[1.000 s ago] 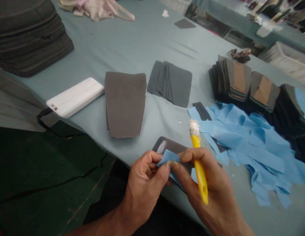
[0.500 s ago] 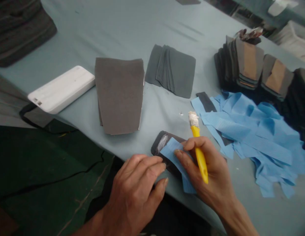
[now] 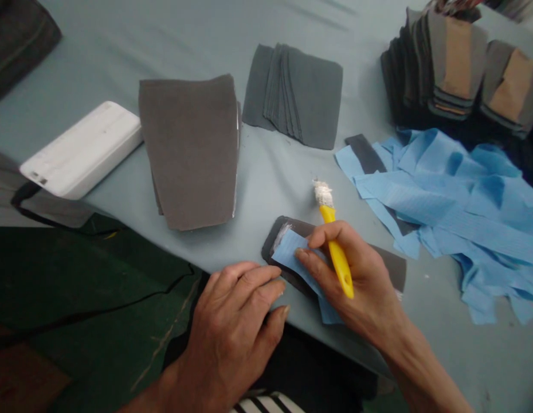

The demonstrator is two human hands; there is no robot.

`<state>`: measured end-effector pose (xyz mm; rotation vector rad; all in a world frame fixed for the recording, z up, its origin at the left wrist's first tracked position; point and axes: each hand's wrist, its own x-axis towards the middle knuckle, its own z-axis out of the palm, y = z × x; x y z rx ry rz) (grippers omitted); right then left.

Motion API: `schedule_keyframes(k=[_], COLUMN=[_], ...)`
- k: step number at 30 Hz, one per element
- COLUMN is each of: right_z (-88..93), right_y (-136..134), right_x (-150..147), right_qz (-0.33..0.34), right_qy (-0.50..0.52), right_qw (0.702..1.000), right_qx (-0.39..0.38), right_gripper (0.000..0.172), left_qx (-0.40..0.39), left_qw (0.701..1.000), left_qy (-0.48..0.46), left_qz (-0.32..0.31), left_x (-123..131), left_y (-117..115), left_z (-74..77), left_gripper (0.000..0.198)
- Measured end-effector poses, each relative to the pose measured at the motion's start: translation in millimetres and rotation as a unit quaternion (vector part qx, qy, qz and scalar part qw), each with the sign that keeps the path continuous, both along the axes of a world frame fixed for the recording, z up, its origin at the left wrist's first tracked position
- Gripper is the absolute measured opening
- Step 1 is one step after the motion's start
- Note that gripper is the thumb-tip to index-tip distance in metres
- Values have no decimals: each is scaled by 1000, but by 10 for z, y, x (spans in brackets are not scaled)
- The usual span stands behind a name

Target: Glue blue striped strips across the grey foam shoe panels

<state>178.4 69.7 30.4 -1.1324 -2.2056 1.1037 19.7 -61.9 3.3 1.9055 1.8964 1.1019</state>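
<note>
Right hand [image 3: 352, 281] clenches a yellow-handled brush [image 3: 336, 255] against the palm — fingertips stay free, pressing a blue paper strip [image 3: 292, 255] onto a dark fabric piece [image 3: 389, 269] at the table [image 3: 270, 183] edge; left hand [image 3: 232, 321] lies open beside it, fingers released.

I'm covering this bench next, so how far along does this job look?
Apparently done: dark pieces with tan patches stand stacked at the far right. In hand: the right hand grips a yellow-handled brush and presses a blue strip onto a dark sheet piece with a white smear; the left hand lies beside it. Apparently left: a loose pile of blue strips and two grey stacks.
</note>
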Motion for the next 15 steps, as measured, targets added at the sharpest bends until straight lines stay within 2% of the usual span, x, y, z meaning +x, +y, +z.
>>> schedule_keyframes(k=[15], right_z=[-23], right_y=[33], right_x=[-29], right_qz=[20], right_qy=[-7], right_qw=[1000], right_qx=[19], right_gripper=[16], left_qx=[-14], left_qw=[999], left_qy=[-31], left_qz=[-40], left_x=[-106], left_y=[33], left_z=[45], left_gripper=[21])
